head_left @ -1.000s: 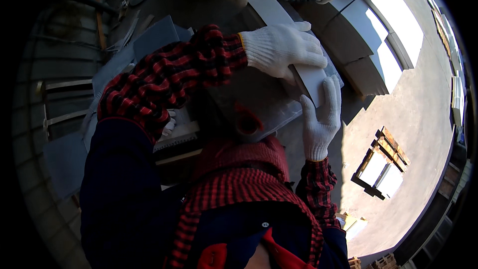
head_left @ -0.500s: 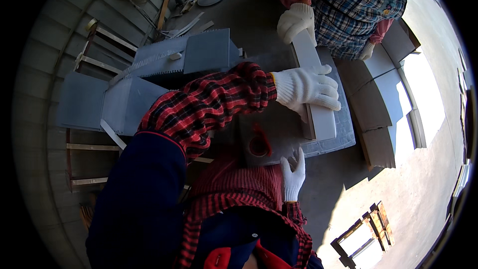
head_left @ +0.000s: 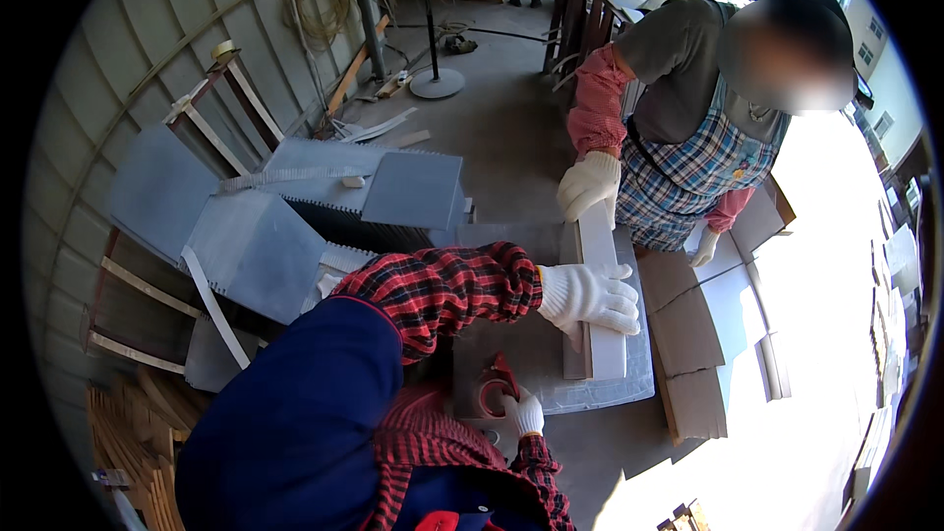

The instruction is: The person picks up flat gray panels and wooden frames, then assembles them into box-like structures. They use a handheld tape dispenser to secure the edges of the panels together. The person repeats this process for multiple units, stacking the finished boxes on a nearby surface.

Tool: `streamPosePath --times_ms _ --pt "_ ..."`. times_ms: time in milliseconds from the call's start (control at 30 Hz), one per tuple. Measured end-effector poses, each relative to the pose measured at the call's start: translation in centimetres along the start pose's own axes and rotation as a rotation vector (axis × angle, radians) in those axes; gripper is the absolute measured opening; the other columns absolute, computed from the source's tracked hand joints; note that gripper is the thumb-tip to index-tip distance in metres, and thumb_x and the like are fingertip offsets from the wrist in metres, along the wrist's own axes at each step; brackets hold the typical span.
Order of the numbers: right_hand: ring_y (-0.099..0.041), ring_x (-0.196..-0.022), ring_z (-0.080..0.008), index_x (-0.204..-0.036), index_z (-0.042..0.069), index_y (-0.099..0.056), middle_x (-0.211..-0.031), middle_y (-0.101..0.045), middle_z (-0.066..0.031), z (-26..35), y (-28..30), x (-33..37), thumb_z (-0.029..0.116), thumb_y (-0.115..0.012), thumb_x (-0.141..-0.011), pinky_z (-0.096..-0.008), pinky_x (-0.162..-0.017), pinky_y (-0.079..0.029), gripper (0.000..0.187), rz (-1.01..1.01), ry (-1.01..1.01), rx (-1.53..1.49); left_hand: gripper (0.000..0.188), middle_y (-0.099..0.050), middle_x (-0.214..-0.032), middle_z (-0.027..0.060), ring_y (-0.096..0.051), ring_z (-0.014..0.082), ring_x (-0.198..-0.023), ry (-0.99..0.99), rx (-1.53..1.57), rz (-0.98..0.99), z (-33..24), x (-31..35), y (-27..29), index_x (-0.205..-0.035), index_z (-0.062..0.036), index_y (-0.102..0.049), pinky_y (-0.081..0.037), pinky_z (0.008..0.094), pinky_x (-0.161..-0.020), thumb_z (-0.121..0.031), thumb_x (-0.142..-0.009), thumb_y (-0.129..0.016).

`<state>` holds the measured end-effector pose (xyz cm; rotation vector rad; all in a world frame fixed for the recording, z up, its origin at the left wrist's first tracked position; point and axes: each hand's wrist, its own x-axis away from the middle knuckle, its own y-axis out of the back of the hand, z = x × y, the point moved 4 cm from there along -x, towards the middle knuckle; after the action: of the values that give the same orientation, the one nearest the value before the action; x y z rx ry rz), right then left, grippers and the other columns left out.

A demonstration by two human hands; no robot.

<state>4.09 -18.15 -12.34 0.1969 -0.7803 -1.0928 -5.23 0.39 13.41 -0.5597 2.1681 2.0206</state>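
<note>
A long white carton (head_left: 608, 359) lies on the work table (head_left: 585, 395), its length running away from me. My left hand (head_left: 590, 299), in a white knit glove, grips it across the top near its close end, thumb on the left side and fingers over the right. At the far end, a co-worker's gloved hand (head_left: 590, 183) holds the same carton. Low at the table's near edge, my gloved right hand (head_left: 528, 413) has its fingers closed on a red tape dispenser (head_left: 500, 372). Part of that grip is hidden.
Stacks of grey sheets (head_left: 413, 189) stand to the left, with loose strips on top. Folded cardboard pieces (head_left: 688, 334) sit right of the table. The co-worker (head_left: 688, 138) stands across from me. A round-based stand (head_left: 438, 84) is farther back, and wooden strips (head_left: 133, 442) lie lower left.
My right hand has moved left from the table's edge and taken hold of the tape dispenser. My left hand stays on the carton. The view has tilted up, showing more background.
</note>
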Motion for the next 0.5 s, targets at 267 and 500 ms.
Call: streamPosePath --times_ms 267,500 --pt "-0.064 -0.078 -0.0148 -0.126 -0.003 -0.068 -0.093 -0.070 -0.0073 -2.0 10.2 14.2 0.006 -0.062 -0.078 -0.0294 -0.077 -0.053 0.050 -0.101 -0.297 -0.580 0.084 -0.057 -0.131 0.0004 -0.052 0.0238 -0.125 -0.083 -0.011 -0.233 -0.3 0.9 0.3 -0.131 -0.0236 -0.057 -0.035 0.0534 -0.111 -0.046 -0.057 -0.090" --pt "-0.065 -0.086 -0.0174 -0.122 -0.006 -0.066 -0.096 -0.068 -0.0107 15.6 19.5 20.4 0.016 -0.064 -0.072 -0.0307 -0.080 -0.052 0.055 -0.511 -0.205 -0.603 0.043 -0.057 -0.130 -0.0019 -0.051 0.0222 -0.128 -0.125 0.093 -0.355 -0.7 1.7 0.0 -0.122 -0.0300 -0.060 -0.036 0.0515 -0.107 -0.034 -0.081 -0.072"
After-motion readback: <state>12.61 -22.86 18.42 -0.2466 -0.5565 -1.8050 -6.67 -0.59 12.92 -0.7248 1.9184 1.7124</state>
